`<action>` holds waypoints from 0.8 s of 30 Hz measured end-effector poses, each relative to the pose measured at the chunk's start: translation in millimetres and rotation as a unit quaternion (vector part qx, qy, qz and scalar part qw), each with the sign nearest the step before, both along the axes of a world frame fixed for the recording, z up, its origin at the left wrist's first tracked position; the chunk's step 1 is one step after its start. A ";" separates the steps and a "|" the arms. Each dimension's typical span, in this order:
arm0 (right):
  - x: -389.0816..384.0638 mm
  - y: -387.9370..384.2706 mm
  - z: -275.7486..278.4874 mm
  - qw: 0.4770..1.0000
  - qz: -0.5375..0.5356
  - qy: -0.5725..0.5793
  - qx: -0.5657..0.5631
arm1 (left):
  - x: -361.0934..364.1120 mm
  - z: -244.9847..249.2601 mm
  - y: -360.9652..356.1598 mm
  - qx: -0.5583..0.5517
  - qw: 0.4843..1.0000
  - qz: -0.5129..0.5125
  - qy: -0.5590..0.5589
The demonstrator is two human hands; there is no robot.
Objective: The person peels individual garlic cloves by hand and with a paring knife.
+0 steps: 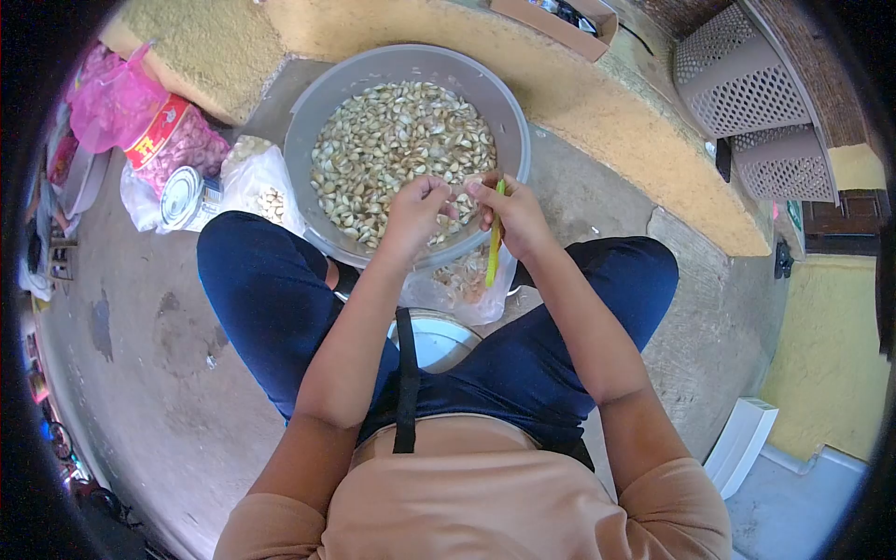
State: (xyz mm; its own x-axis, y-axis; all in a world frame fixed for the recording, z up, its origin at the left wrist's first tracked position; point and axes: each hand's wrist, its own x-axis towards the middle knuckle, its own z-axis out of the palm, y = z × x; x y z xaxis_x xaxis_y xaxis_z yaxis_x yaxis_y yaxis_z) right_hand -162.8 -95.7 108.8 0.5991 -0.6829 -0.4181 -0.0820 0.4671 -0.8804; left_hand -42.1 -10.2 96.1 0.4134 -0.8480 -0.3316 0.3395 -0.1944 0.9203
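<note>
A large grey basin [511,121] in front of me holds many garlic cloves [397,140], seemingly in water. Over its near rim, my left hand [417,213] is closed in a pinch on a small pale garlic clove [455,190], mostly hidden by the fingers. My right hand [519,215] meets it from the right, fingertips close to the clove. Gripped in that hand is a slim knife with a yellow-green handle [494,250] pointing down towards me; its blade cannot be made out. Below the hands, a clear plastic bag [471,285] contains papery garlic skins.
Left of the basin are a white plastic bag [257,182] with cloves, a tin can [187,198] and a pink mesh bag [177,145] of garlic. A low yellow wall [635,154] runs behind the basin, with a cardboard box [569,28] on it. My knees flank the basin.
</note>
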 end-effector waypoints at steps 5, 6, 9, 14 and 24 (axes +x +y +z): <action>-0.4 -2.3 -3.6 0.992 0.008 0.048 -0.114 | -2.2 6.6 -2.1 -0.009 0.999 -0.039 0.002; -0.7 -2.6 -3.6 0.988 0.012 0.066 -0.138 | -3.3 1.8 -3.3 -0.028 0.997 -0.057 -0.037; -2.6 -4.7 2.1 0.994 0.000 0.058 -0.096 | -1.8 -9.5 -3.7 -0.036 0.983 -0.067 -0.167; -3.0 -3.7 2.9 0.990 -0.005 0.080 -0.113 | -3.3 9.6 -0.3 -0.004 0.983 -0.050 -0.179; -0.6 0.4 2.6 0.998 -0.024 0.025 -0.045 | -6.6 -1.1 -0.9 -0.062 0.961 0.025 -0.268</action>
State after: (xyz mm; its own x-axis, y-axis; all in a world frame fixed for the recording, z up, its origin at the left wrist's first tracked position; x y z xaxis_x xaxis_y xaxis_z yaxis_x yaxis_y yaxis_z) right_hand -163.4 -95.3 111.4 0.5450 -0.7461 -0.3825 -0.1062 0.3911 -0.9142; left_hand -48.7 -11.1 95.1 0.5385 -0.8416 0.0428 -0.1843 -0.0681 0.9805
